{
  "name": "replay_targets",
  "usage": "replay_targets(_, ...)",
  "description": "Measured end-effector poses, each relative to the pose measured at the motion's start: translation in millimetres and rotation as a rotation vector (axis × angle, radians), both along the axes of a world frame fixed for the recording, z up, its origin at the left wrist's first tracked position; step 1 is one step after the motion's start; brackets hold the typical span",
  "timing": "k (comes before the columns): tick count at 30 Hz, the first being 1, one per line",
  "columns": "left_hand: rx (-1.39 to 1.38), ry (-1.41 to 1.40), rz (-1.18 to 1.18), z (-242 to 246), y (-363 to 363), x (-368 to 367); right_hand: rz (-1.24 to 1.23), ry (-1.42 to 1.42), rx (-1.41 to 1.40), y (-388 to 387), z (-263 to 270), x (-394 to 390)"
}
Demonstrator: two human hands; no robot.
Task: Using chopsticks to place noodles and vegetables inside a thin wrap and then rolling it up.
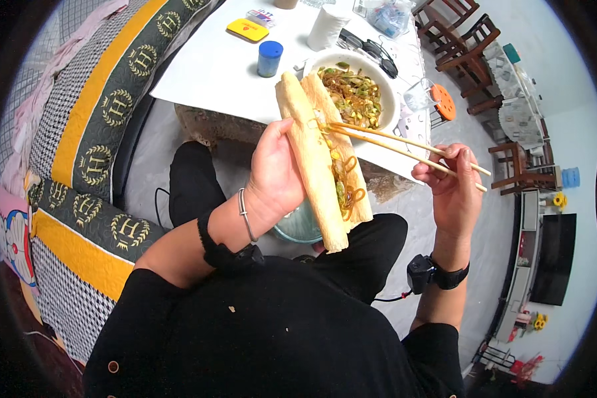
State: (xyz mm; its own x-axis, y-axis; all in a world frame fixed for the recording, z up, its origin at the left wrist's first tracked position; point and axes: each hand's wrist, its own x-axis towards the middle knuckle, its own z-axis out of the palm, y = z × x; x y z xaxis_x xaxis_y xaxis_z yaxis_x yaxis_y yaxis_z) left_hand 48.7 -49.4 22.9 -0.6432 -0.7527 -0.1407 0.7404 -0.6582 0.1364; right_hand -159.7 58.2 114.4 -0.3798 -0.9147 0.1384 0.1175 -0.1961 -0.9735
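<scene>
My left hand (278, 171) grips a long, pale yellow flatbread (306, 159), folded lengthwise with its fold partly open. Inside the fold lies a line of noodle and vegetable filling (342, 181). Between the fingers of my right hand (455, 174) is a pair of wooden chopsticks (403, 144), their tips touching the filling near the upper part of the bread. Just beyond the bread, a white bowl (390, 99) holds brown noodles with green vegetables (355, 94). Under the bread, a pale green bowl (298, 226) shows in part between my knees.
The white table (209, 79) carries a blue-lidded jar (269, 58), a yellow case (248, 31), a paper roll (327, 27), sunglasses (378, 52) and a clear cup (419, 94). A sofa (104, 124) runs along the left. An orange stool (443, 102) and wooden chairs (470, 47) stand right.
</scene>
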Motion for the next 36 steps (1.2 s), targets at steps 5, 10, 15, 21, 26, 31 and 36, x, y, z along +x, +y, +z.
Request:
replay_targets(5,-0.005,0.014,-0.011,-12,-2,-1,0.005,0.006,-0.008,-4,-13,3)
replay_targets(10,-0.001,0.016,-0.021,-8,-2,0,-0.058,-0.034,-0.019,-3,-17,-9)
replay_targets(15,0.006,0.029,-0.022,-13,-1,-3,0.009,-0.019,0.05,-7,-23,2)
replay_targets(21,-0.009,0.076,-0.042,-24,-4,-1,-0.055,-0.082,-0.047,0,-21,-11)
replay_targets(26,0.031,0.065,-0.037,-26,-5,-2,-0.018,-0.244,-0.05,7,-23,-16)
replay_targets(31,0.062,0.042,-0.099,-20,-6,3,0.162,-0.566,-0.112,18,-2,-12)
replay_targets(36,0.064,-0.041,-0.1,-19,-3,7,0.289,-0.776,-0.222,36,18,4)
